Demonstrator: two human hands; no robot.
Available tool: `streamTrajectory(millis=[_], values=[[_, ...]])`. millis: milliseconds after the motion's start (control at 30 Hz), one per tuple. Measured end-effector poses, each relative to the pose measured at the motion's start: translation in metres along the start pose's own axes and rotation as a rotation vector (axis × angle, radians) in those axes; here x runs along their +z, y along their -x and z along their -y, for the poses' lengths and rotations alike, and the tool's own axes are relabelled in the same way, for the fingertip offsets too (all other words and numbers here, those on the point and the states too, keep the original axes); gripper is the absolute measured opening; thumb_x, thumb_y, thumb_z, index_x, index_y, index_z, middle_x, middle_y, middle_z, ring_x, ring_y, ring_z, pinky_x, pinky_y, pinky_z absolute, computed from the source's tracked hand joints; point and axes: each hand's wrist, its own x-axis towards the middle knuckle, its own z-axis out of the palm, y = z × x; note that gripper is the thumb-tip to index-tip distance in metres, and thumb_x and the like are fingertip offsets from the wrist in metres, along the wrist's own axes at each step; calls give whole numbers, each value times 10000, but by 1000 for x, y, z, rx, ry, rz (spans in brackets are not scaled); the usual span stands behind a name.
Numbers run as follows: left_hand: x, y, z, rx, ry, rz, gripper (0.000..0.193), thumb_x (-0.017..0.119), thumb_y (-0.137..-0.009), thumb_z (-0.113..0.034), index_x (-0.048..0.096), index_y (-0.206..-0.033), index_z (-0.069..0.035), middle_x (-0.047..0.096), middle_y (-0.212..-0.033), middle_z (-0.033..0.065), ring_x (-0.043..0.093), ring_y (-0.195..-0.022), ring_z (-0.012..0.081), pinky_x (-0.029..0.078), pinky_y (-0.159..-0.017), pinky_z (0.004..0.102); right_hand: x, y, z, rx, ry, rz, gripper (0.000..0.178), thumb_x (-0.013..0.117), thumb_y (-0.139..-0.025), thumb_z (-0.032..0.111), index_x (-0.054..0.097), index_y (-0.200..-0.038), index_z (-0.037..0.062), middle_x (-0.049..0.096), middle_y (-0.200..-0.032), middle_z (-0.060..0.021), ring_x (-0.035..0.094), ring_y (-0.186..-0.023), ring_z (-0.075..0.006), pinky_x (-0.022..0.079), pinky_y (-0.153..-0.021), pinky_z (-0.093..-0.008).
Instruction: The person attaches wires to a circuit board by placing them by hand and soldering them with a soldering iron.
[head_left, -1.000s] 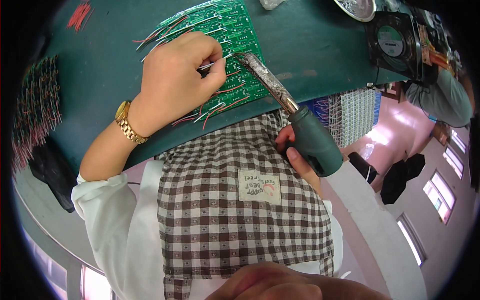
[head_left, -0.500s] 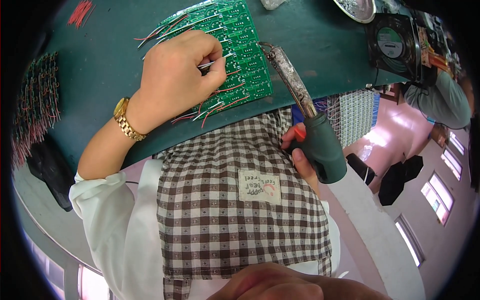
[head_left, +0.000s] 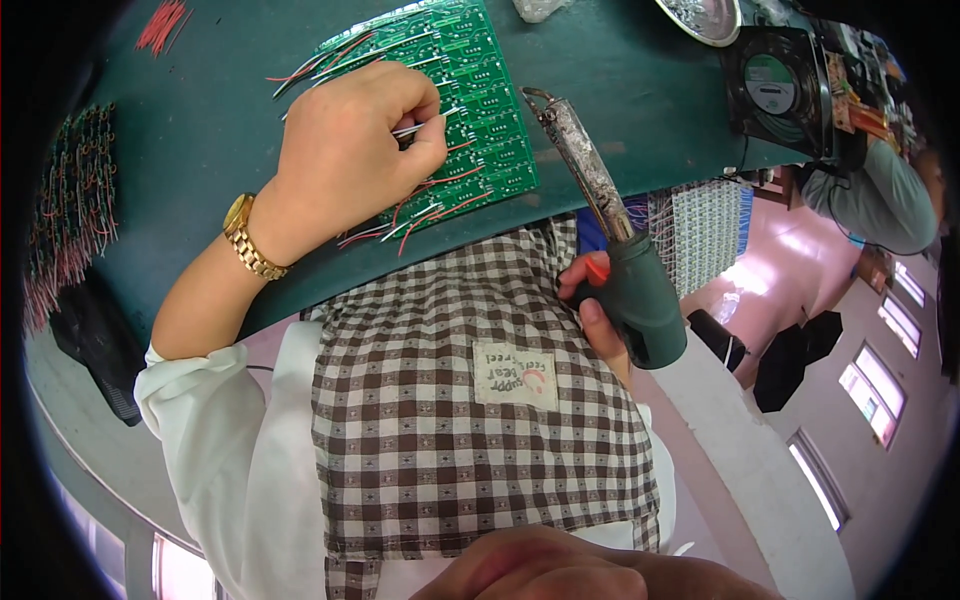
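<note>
Just now, the soldering iron (head_left: 612, 210) had lifted off the green circuit board (head_left: 500, 128), tip hovering right of it; contact looked paused. Right hand (head_left: 603, 325) gripped its handle (head_left: 645, 300); left hand (head_left: 355, 130) stayed over the board, fingers pinched near-closed on a pale wire (head_left: 404, 131). Board lay on the worktop (head_left: 640, 80).

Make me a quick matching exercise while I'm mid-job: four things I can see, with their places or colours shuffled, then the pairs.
1. Soldering iron
2. Wristwatch
3. Loose red strands
4. Fan

A. Lying on the far left part of the table
B. Black-framed, toward the right of the view
C. Held in the right hand
D. Gold, worn on the same arm as the left hand

Pairs: 1-C, 2-D, 3-A, 4-B
</note>
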Motion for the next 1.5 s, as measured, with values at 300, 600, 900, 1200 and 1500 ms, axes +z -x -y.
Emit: streamTrajectory(millis=[300,600,900,1200,1500], values=[[1,-1,-3,-9,13,14,67,686,-752,-89,627,-776,-72,600,-750,47,610,-621,210,475,-536,322,-6,2,-15,-34,-25,21,279,640,-814,136,604,-1043,-20,631,-927,-95,590,-756,-139,491,-704,-267],[8,0,-9,7,100,93,77,687,-772,-69,612,-786,-56,572,-763,59,604,-656,223,479,-574,330,-17,1,-1,39,-18,90,328,653,-804,155,600,-1077,-19,633,-896,-84,582,-743,-144,480,-686,-278],[16,0,-10,-6,76,88,79,680,-770,-40,603,-784,-36,536,-742,22,472,-552,112,383,-497,253,-20,3,-21,-6,2,95,256,653,-795,104,646,-1023,-15,659,-891,-99,622,-792,-190,499,-722,-300],[16,0,-10,-8,48,75,78,682,-755,-37,604,-760,-37,541,-723,27,493,-554,120,394,-499,260,-13,3,-18,49,-93,80,251,646,-805,78,641,-1038,-14,653,-932,-104,617,-854,-194,494,-765,-317],[15,2,-7,-20,23,66,77,667,-744,-116,619,-730,-58,574,-718,49,588,-612,227,459,-537,348,-10,-3,-3,31,-3,176,326,649,-832,140,590,-1118,-5,613,-974,-91,565,-869,-176,457,-780,-308]])
